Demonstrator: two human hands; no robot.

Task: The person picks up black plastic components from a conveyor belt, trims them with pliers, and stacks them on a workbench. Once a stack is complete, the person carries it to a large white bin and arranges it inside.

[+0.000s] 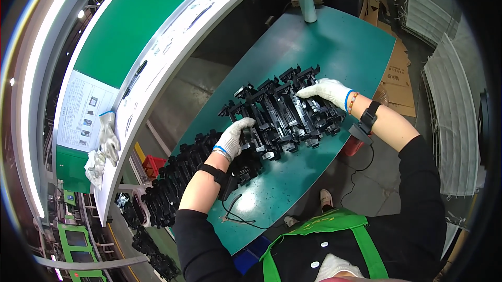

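Observed from the head view: both hands gloved in white knit, working at a row of black moulded plastic parts [282, 112] laid side by side across the middle of a teal counter [345, 46].

Left hand [232, 138] at the near-left end of the row, fingers curled down over the end pieces and in contact with them; whether closed in a full grip or merely pressing cannot be told. Black strap with a small device on the left wrist, thin cable [238, 214] trailing onto the counter below it.

Right hand [325, 91] at the far-right side of the row, fingers extended flat and resting on top of the parts, not clamped on any piece. Blue and beaded bands plus a black strap on the right wrist. Hands well apart, one at either end of the row.

Further black parts [172, 182] heaped at the counter's left edge, near the left forearm. Slim pale bottle [307, 6] upright at the far end of the counter. Spare white gloves [104, 143] draped on the white shelf edge at left, beside a posted sheet [83, 112]. Flattened cardboard [397, 80] on the floor to the right. Green apron visible at lower frame.
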